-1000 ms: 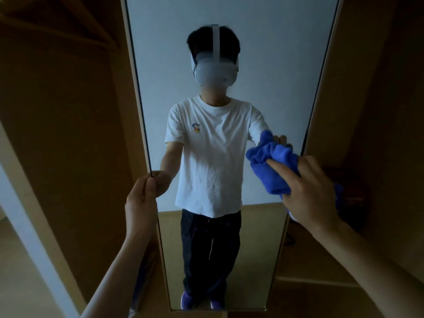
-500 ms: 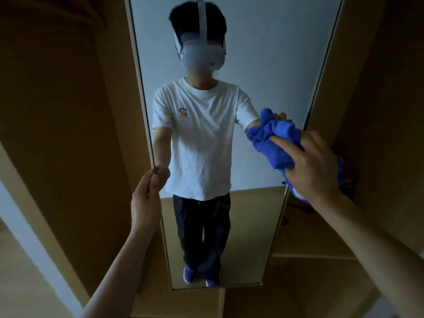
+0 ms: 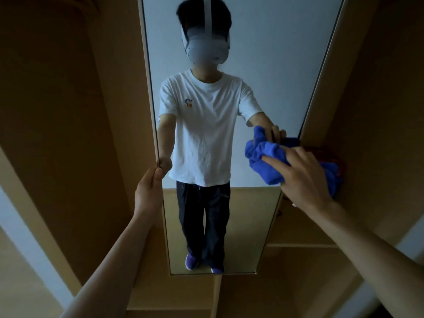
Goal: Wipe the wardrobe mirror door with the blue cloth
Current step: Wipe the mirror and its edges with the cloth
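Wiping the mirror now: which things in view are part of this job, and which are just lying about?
Job:
wardrobe mirror door
blue cloth, bunched in the right-hand grip at the door's right edge
left-hand grip, pinching the door's left edge

Lying about:
reddish object inside the wardrobe behind the cloth, too dim to identify
wooden shelf below it
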Available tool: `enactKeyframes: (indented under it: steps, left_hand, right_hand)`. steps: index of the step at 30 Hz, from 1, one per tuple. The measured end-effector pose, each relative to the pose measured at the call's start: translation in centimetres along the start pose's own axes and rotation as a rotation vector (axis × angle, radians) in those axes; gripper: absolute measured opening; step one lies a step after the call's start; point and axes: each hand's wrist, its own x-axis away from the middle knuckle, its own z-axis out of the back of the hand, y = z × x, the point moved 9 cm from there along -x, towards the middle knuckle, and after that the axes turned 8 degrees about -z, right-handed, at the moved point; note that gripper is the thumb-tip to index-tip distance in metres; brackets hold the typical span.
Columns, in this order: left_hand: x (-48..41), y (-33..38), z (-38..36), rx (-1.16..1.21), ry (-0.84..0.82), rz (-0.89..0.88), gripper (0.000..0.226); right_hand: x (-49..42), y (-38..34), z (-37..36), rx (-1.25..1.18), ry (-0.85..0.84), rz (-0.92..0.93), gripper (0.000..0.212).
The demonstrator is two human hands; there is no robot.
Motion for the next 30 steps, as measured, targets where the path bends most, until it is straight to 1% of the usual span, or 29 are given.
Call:
enactKeyframes:
  steps: [3,6,10,12,15,19,22,24,27,30]
  left_hand:
    - [-0.3,-0.3,-0.2,-0.028,-0.001,0.020,0.027]
    - [-0.2,-0.4,-0.3,-0.043,0.029,0.023,0.037]
    - [0.3,-0.4,-0.4,-0.072,0.075,0.031,0.038]
    - [0.6,-0.4,-0.5,-0.089,0.099,0.041,0.037]
    - [1.2,-0.6,-0.7,-0.104,0.141,0.067,0.035]
    - [2.0,-1.0,-1.1,-0.094,0.180,0.105,0.034]
    - [2.6,-1.4,-1.4,-0.098,0.201,0.132,0.037]
    - [3.0,-1.6,-1.6,-0.091,0.216,0.150,0.039]
    - [3.4,-1.9,-1.9,-0.091,0.227,0.170,0.040]
    - [3.7,-2.4,-2.3,-0.080,0.215,0.199,0.040]
  right_hand:
    - [-1.1,0.0,0.6,-0.009,0.026,0.002,0.076]
    - [1.0,-0.9,-0.7,-0.051,0.035,0.016,0.074]
    - [5.2,-2.7,-4.4,-0.036,-0.098,0.149,0.070]
    - [5.8,-2.9,-4.9,-0.037,-0.138,0.203,0.066]
    - [3.8,-2.1,-3.5,-0.103,-0.106,0.220,0.061]
    - [-0.5,-0.4,-1.2,-0.142,0.001,0.138,0.065]
    - [0.2,-1.2,-1.5,-0.147,0.032,0.165,0.055]
    - [2.6,-2.3,-3.1,-0.151,-0.006,0.221,0.050]
    - [6.4,-3.6,-5.9,-0.125,-0.124,0.315,0.047]
    - [6.7,-3.4,-6.5,-0.157,-0.172,0.311,0.051]
